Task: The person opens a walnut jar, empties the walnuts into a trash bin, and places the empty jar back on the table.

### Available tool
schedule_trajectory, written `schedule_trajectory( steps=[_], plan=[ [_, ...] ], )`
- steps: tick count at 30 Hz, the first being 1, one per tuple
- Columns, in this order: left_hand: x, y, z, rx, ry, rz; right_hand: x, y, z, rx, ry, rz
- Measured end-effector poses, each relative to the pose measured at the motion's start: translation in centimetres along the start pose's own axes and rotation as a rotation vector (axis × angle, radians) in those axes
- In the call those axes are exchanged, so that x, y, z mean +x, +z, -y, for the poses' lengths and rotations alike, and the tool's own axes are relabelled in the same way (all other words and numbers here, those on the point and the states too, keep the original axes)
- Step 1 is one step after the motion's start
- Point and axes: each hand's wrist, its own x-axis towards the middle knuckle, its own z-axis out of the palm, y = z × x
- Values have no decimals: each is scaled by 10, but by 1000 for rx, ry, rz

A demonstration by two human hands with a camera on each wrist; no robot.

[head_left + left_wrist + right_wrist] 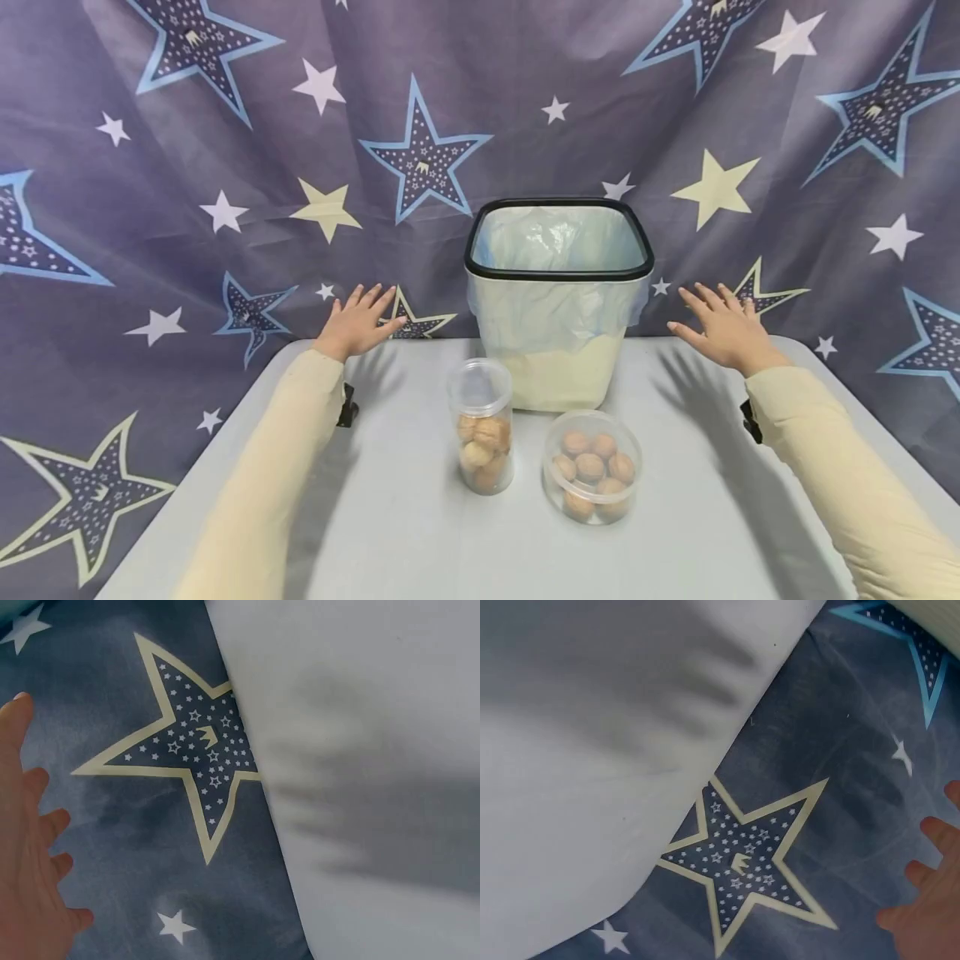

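My left hand (357,322) is held over the table's far left edge, fingers spread and holding nothing. On the other side my right hand (726,330) hovers near the far right edge, its fingers also spread with nothing in them. Between them stands a white trash can (558,367) with a black rim and a clear plastic liner. In front of it is a tall clear jar (483,425) with walnuts (487,433) in its lower part. A round, shallow clear container (592,471) to its right holds several more walnuts (590,467).
The light grey table (405,533) ends at a rounded far edge against a dark curtain (525,108) printed with stars. In the left wrist view the hand's shadow (375,832) falls on the tabletop. A black wrist camera (347,406) sits under the left cuff.
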Motion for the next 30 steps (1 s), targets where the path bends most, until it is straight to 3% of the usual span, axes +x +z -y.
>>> schedule_trajectory(
  steps=[9, 16, 23, 30],
  plan=[
    [-7, -4, 2, -61, 30, 9, -12, 1, 14, 97, -88, -31],
    [-15, -8, 3, -151, 65, -7, -26, 3, 27, 115, -153, 0],
    [-27, -6, 4, -287, 115, -40, -34, 6, 39, 188, -283, -100],
    [-40, -3, 5, -424, 132, -34, -48, 11, 51, 295, -345, -138]
  ],
)
